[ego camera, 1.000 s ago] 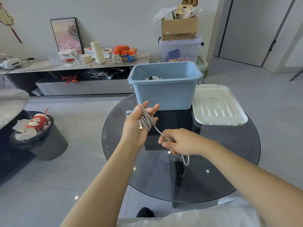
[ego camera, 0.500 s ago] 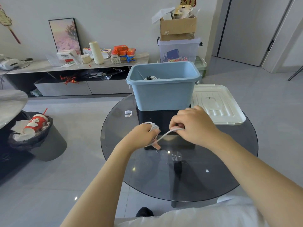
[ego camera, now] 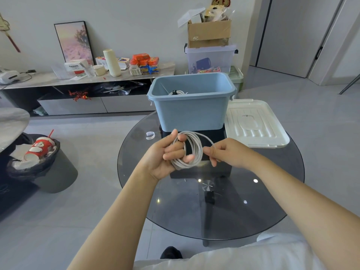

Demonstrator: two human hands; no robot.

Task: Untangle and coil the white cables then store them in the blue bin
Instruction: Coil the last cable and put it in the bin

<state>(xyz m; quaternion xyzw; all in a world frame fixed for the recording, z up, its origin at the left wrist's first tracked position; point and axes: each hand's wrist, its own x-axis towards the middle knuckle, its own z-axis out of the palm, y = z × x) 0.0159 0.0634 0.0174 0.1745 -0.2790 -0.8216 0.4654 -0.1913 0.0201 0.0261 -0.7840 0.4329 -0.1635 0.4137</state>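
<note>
There is 1 view, from a camera worn on the person's head. It looks forward and steeply down over both forearms, which enter from the bottom edge and meet near the middle of the frame. The left hand [ego camera: 165, 154] and right hand [ego camera: 229, 152] sit close to the lens, above the round glass table [ego camera: 214, 211]. The blue bin [ego camera: 191, 112] stands just beyond them, at the table's far side. Farther off, the view reaches a low cabinet [ego camera: 87, 88] along the back wall and a door [ego camera: 292, 36] at the upper right. The wide lens bends straight edges near the borders.
</note>
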